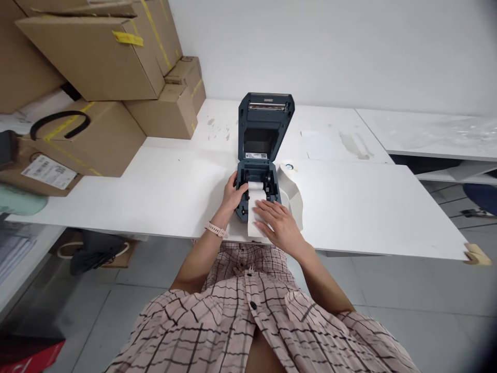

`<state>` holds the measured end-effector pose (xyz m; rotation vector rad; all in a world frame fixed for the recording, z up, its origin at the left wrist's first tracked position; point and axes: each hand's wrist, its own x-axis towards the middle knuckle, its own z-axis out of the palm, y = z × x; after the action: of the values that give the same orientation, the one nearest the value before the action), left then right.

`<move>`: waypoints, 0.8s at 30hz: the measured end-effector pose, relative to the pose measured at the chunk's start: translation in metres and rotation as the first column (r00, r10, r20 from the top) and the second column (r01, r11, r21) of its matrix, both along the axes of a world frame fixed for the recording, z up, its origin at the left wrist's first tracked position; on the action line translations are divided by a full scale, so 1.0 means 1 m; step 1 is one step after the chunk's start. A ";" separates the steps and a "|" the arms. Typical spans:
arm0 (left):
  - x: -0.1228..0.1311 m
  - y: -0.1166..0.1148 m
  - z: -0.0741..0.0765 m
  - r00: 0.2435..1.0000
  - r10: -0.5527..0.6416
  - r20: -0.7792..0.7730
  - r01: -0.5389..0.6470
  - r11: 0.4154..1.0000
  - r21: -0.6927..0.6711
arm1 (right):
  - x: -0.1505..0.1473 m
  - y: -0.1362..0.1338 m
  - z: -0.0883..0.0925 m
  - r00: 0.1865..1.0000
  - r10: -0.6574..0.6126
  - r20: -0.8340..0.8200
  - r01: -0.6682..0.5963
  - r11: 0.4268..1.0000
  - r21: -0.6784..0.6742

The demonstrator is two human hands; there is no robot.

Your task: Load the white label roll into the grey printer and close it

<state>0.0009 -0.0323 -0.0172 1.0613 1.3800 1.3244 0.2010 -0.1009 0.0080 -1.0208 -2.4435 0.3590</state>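
A dark blue-grey label printer (241,211) stands on the white table with its lid (265,124) tilted up and back. White label paper (254,223) comes out of the printer's inside and hangs over its front. At the printer's left side, my left hand (232,196) grips the body, its thumb over the rim near the paper. My right hand (280,226) lies over the paper strip from the right, fingers stretched out and touching it. Beside the printer on the right, a loose curled strip of whitish backing paper (294,199) rests on the table.
Brown cardboard boxes (112,134) are stacked at the left, with a black curved band (60,118) on one. A flat white sheet (321,145) lies behind and right of the printer. The table's front edge (368,253) runs close to my body.
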 end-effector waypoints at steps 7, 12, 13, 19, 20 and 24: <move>-0.001 0.001 0.000 1.000 0.003 0.016 -0.003 1.000 -0.020 | 0.004 -0.001 -0.001 1.000 -0.003 -0.022 0.002 0.999 -0.045; 0.000 -0.003 0.006 1.000 -0.005 0.031 0.006 0.999 -0.052 | 0.003 0.000 -0.003 0.999 0.013 -0.033 -0.015 0.998 -0.055; 0.001 -0.007 0.007 0.999 -0.013 0.043 0.016 0.998 -0.066 | 0.004 0.000 -0.003 0.999 0.015 -0.044 -0.017 0.998 -0.058; 0.011 -0.062 0.008 0.990 -0.082 0.118 0.094 0.990 -0.104 | 0.021 0.010 0.017 0.961 0.046 -0.272 -0.104 0.974 -0.204; 0.012 -0.069 0.007 0.986 -0.098 0.135 0.115 0.986 -0.122 | 0.025 0.022 0.026 0.932 0.001 -0.362 -0.080 0.976 -0.202; 0.009 -0.082 0.003 0.980 -0.151 0.127 0.167 0.977 -0.131 | 0.030 0.117 0.065 0.731 -0.223 -0.645 0.190 0.974 -0.122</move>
<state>0.0103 -0.1142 -0.0145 0.9626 1.2552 1.1367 0.2308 0.0164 0.0729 -0.9637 -1.6721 0.5877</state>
